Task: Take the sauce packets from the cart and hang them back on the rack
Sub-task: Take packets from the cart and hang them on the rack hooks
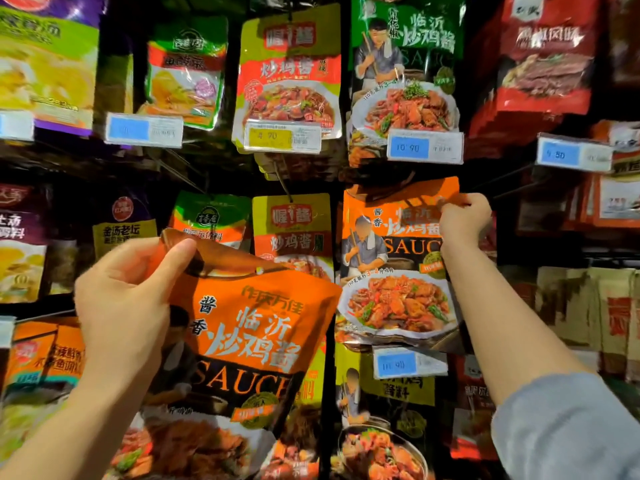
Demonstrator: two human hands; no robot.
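My left hand (pixel 121 299) pinches the top edge of an orange sauce packet (pixel 249 341), held low and left of the blue 10.90 price tag (pixel 424 147). My right hand's (pixel 464 220) grip pinches the top corner of a second orange packet (pixel 394 265), directly below that tag

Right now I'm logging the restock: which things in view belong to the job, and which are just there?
Job:
left hand gripping orange sauce packet
right hand pinching hanging orange packet

Just there:
green packet
yellow-topped packet
price tags
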